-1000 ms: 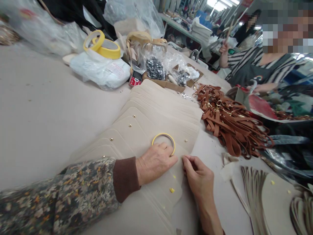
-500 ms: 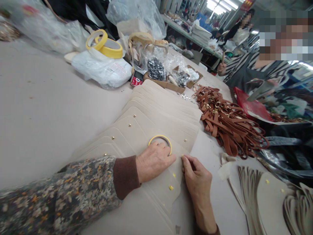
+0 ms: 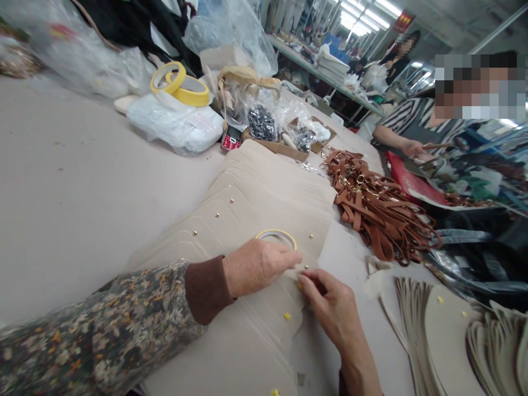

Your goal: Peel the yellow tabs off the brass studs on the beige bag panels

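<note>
My left hand (image 3: pixel 256 265) lies palm down, fingers stretched flat, on a fanned row of beige leather flaps (image 3: pixel 264 198) with small brass studs. A thin yellow tape ring (image 3: pixel 276 236) rests on a flap just beyond its fingertips. My right hand (image 3: pixel 330 308) is beside it, fingers pinched together at the edge of the nearest flap, near a yellow tab (image 3: pixel 300 284). What the pinch holds is too small to make out. Another yellow tab (image 3: pixel 286 316) shows on a lower flap.
A heap of brown leather straps (image 3: pixel 379 203) lies to the right. More beige pieces (image 3: pixel 449 330) are fanned at lower right. Yellow tape rolls (image 3: pixel 181 85), white plastic bags (image 3: pixel 177 124) and boxes of metal hardware (image 3: pixel 264 124) sit behind. A person in a striped top (image 3: pixel 416 121) works across the table.
My left hand slid slightly forward over the flaps toward the tape ring. My right hand moved up and left to the flap's edge and pinched there. The view tilted a little.
</note>
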`<state>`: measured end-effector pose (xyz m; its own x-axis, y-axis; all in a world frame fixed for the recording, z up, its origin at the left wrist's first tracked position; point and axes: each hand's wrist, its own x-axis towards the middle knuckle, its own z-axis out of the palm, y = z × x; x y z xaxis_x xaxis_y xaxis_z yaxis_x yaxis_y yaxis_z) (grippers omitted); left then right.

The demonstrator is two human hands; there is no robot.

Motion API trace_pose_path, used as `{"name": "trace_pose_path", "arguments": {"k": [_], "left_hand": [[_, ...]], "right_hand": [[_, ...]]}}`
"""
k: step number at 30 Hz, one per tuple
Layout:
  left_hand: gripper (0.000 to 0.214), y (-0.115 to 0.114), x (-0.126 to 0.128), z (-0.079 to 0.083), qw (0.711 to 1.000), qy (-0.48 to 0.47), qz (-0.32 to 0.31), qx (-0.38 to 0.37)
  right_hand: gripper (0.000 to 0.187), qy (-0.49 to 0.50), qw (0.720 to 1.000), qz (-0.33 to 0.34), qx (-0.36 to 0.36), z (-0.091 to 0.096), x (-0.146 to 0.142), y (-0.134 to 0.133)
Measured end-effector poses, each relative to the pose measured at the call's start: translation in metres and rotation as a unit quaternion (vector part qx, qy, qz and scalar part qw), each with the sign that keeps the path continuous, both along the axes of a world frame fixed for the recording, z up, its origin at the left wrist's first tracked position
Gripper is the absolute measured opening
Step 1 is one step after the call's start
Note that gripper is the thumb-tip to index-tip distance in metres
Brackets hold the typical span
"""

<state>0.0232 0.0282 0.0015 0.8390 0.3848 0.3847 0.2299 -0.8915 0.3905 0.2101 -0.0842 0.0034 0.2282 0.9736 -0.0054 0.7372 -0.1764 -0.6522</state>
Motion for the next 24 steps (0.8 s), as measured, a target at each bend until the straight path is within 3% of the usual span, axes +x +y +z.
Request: {"name": "trace_pose_path", "arguments": {"k": [3, 6, 10, 15, 18, 20, 22, 24], "left_hand": [[0.022, -0.002, 0.0, -0.005, 0.998, -0.059, -0.015, -0.009], [0.029, -0.006, 0.002, -0.008, 0.996, -0.081, -0.022, -0.013], [0.025, -0.008, 0.002, -0.008, 0.996, -0.075, -0.036, -0.007], [0.015, -0.006, 0.002, -0.005, 0.998, -0.037, -0.051, -0.03], [0.012, -0.004, 0.003, -0.002, 0.999, -0.025, -0.033, -0.02], [0.013, -0.003, 0.004, 0.0, 0.999, -0.025, -0.022, -0.002], [0.016, -0.004, 0.006, 0.002, 0.999, -0.027, -0.016, 0.022], [0.019, -0.006, 0.007, 0.004, 0.998, -0.049, -0.017, 0.047]], "right_hand": [[0.02, 0.026, 0.991, -0.03, 0.129, 0.0, -0.008, -0.002], [0.018, -0.006, 0.978, 0.03, 0.206, 0.002, -0.018, 0.002], [0.015, -0.073, 0.96, 0.089, 0.255, 0.006, -0.026, 0.008], [0.014, -0.157, 0.939, 0.075, 0.297, 0.001, -0.028, 0.009], [0.012, -0.178, 0.935, 0.05, 0.303, -0.002, -0.031, 0.007], [0.009, -0.144, 0.949, 0.012, 0.279, -0.002, -0.034, 0.005], [0.006, -0.043, 0.973, -0.041, 0.223, 0.0, -0.036, 0.006], [0.012, 0.102, 0.978, -0.096, 0.154, 0.0, -0.034, 0.008]]}}
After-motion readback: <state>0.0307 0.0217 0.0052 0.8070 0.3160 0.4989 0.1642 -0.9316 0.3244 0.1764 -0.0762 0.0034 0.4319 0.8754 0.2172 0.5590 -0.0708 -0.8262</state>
